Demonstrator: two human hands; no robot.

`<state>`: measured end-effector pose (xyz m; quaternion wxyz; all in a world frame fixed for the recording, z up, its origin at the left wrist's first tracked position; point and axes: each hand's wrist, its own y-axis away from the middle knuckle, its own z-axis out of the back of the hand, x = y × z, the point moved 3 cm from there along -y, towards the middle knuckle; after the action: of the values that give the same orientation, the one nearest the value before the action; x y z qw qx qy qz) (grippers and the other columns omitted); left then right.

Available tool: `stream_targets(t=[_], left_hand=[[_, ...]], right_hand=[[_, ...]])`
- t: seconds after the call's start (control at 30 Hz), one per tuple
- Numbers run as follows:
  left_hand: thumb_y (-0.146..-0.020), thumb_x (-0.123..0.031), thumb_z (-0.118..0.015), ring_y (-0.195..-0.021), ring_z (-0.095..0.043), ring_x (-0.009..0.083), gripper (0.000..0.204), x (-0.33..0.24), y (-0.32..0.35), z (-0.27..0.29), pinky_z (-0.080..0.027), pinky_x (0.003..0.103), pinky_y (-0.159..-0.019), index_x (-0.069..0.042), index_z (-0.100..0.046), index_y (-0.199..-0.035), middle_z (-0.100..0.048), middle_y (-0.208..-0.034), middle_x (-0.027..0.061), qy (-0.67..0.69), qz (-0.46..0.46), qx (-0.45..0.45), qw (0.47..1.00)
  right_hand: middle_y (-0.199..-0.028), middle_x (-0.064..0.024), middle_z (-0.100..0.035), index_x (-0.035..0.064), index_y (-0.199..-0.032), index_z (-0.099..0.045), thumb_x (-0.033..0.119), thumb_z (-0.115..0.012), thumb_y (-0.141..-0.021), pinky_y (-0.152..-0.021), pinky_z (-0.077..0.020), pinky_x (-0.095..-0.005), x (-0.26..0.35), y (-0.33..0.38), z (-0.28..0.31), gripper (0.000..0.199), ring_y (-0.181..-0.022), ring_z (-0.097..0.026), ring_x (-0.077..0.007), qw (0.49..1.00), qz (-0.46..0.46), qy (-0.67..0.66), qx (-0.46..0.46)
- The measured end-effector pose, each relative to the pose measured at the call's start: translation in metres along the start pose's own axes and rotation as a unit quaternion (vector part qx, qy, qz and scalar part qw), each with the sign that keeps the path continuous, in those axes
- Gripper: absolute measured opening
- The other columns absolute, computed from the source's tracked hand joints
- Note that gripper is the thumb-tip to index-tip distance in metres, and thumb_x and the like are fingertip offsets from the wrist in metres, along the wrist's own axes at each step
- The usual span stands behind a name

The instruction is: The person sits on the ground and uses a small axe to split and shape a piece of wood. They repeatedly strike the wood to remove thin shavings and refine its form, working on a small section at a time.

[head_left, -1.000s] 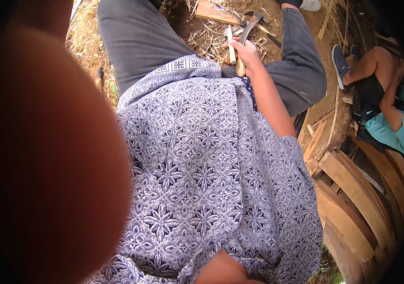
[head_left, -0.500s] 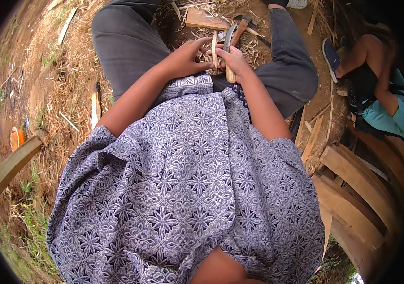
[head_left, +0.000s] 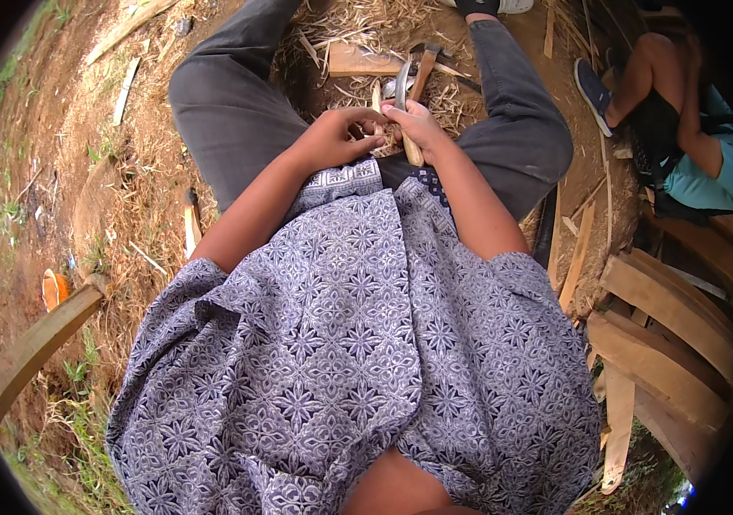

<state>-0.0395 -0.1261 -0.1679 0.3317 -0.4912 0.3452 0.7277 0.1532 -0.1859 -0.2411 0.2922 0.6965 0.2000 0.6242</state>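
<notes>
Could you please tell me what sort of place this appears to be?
It is probably an outdoor woodworking spot: bare earth strewn with wood shavings, timber pieces piled at the right, and a curved-bladed tool in the right hand.

No readable text, no legible labels

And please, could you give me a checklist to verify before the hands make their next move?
1. Knife with curved grey blade and pale wooden handle held in the right grip: ok.
2. Blade directed away from the torso: ok.
3. Left grip firm on the slim pale wooden stick: cannot tell; fingers overlap its lower end.
4. Area just beyond the right grip free of tools: not ok; a dark-headed tool with brown wooden handle is there.
5. Seated person in turquoise top apart from the blade: ok.
</notes>
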Motion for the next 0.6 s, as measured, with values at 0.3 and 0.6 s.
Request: stream_targets(t=[0.3, 0.6], left_hand=[[-0.100, -0.021, -0.069, -0.082, -0.056, 0.0186, 0.021, 0.011, -0.005, 0.017, -0.048, 0.031, -0.072, -0.011, -0.071, -0.118, -0.054, -0.095, 0.0092, -0.061, -0.043, -0.265, 0.961], [-0.105, -0.019, -0.058, -0.085, -0.058, 0.0266, 0.019, -0.024, -0.032, 0.083, -0.048, 0.037, -0.077, -0.004, -0.068, -0.112, -0.056, -0.098, 0.0142, -0.158, -0.119, -0.329, 0.924]], right_hand=[[-0.087, -0.0028, -0.062, 0.0006, -0.121, -0.064, 0.023, -0.059, -0.100, -0.067, -0.0514, -0.0289, -0.011, -0.010, 0.002, 0.031, -0.074, -0.060, -0.0131, 1.000, -0.006, 0.001, -0.027], [-0.089, -0.0071, -0.063, 0.0026, -0.159, -0.036, 0.018, -0.054, -0.094, -0.055, -0.0530, -0.0318, 0.000, 0.003, -0.005, 0.069, -0.060, -0.057, -0.0128, 0.997, -0.016, -0.007, -0.074]])
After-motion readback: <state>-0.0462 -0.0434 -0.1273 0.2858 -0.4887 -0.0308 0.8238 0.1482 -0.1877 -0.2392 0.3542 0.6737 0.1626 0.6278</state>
